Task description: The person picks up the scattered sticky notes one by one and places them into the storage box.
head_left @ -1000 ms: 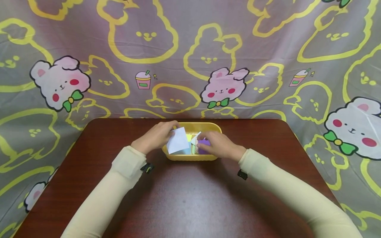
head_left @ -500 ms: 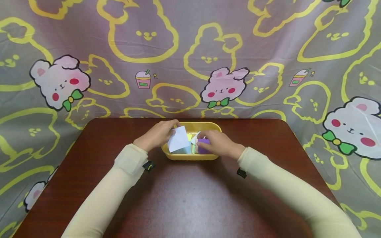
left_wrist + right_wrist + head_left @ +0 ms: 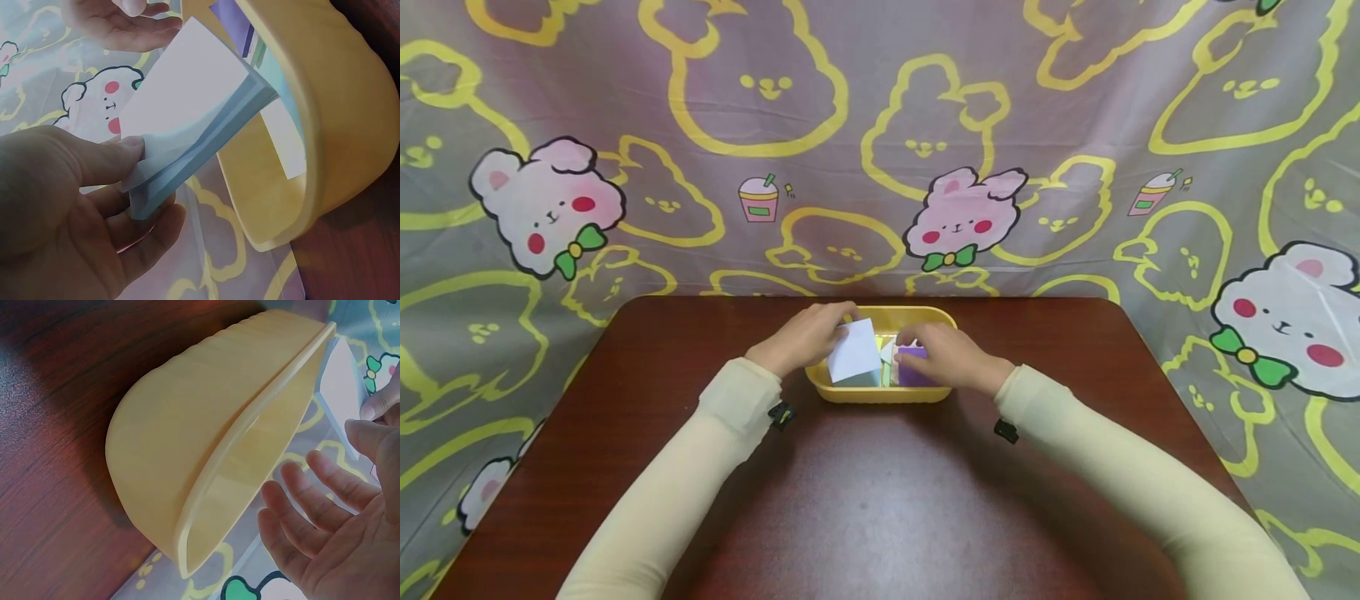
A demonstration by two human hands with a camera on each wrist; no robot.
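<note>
My left hand (image 3: 801,337) pinches a light blue and white pad of square paper sheets (image 3: 187,94), thumb on top and fingers beneath. The pad is tilted above the left part of a yellow plastic basket (image 3: 883,395). Over the basket's right part hovers my right hand (image 3: 955,354), its fingers loosely bent and apart. The right wrist view shows nothing between those fingers. Just below them in the head view, a purple paper piece (image 3: 913,367) stands in the basket. Other white, yellow and green paper pieces lie in the basket, partly hidden by the pad and the right hand.
The basket stands near the back edge of a dark brown wooden table (image 3: 865,500). Behind the table hangs a grey cloth (image 3: 820,100) with yellow outlines and cartoon rabbits. Small black clips (image 3: 782,414) sit at both wrists.
My left hand has shifted slightly to the right with the paper pad. The right hand has stayed nearly in place over the basket.
</note>
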